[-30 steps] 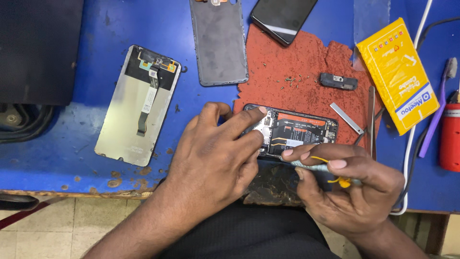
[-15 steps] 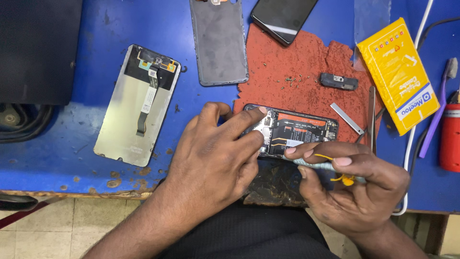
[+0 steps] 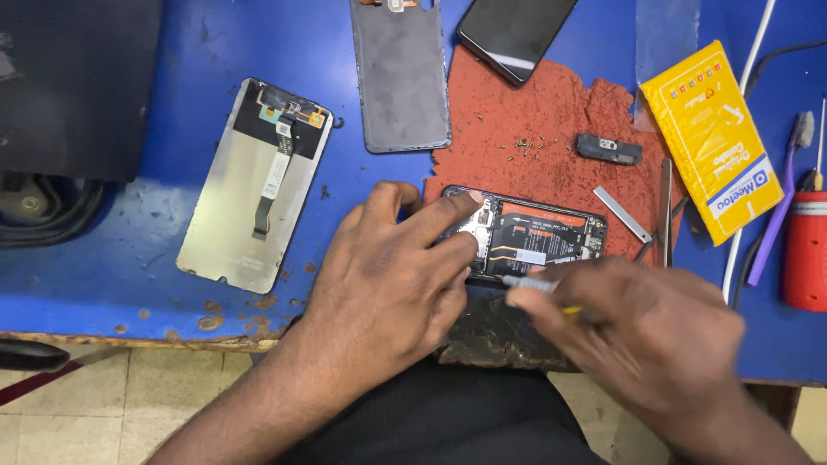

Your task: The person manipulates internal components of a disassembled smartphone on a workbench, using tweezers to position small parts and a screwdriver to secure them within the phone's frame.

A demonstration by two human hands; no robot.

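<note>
Blue counter [image 3: 103,258], worn front edge. Left hand [image 3: 388,275]: fingers spread, pressing opened phone [image 3: 534,237] on red mat [image 3: 534,112]. Right hand [image 3: 646,327]: pinching thin tool [image 3: 530,282] at phone's near edge. Beyond: detached screen [image 3: 254,185], grey back cover [image 3: 401,73], yellow packet [image 3: 711,138].

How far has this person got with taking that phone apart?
Done: the grey back cover and a display panel lie off to the side, and tiny loose screws sit on the red mat. In hand: the left hand steadies the opened phone while the right hand works a yellow-handled tool at its edge. Left: the board and battery remain inside.
</note>
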